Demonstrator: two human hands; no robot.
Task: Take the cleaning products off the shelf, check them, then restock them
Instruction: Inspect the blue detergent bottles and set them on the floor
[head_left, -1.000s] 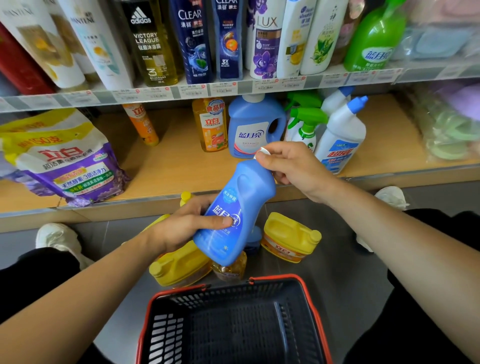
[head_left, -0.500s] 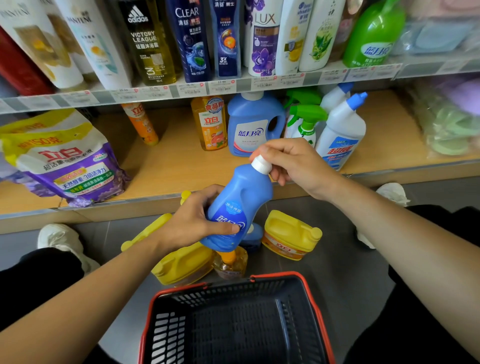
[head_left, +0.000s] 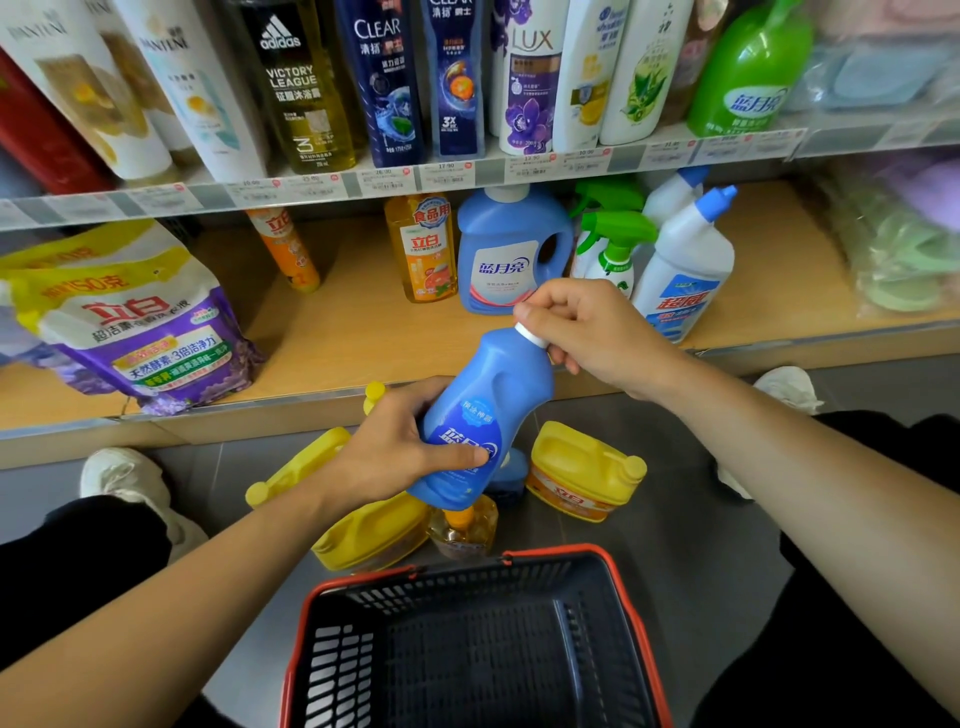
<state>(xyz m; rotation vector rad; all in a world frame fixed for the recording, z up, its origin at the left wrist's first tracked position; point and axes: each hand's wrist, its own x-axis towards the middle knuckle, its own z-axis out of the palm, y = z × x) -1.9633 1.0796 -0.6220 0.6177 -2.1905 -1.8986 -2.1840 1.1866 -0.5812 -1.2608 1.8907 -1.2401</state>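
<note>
The left hand (head_left: 400, 447) is wrapped round the fat lower part of the blue bottle (head_left: 483, 410), with the thumb lying across its label. The right hand (head_left: 587, 332) pinches the white cap (head_left: 530, 333) at the top with curled fingers. The bottle is tilted and up in the air between both hands, in front of the low shelf (head_left: 363, 332). I cannot tell what is inside it, because the plastic is not see-through.

Below the left hand, yellow jugs (head_left: 369, 535) lie on the floor. A little amber bottle (head_left: 462, 527) with golden liquid sits just under the blue bottle's base. One more yellow jug (head_left: 582, 470) lies below the right hand. Something blue behind the held bottle is mostly hidden.

Nearer than both hands is a black basket (head_left: 467, 597) with a red rim. Its slotted bottom shows, and its near end is cut off. Behind the right hand stands a big blue jug (head_left: 509, 254) — the fingers cover part of it.
</note>
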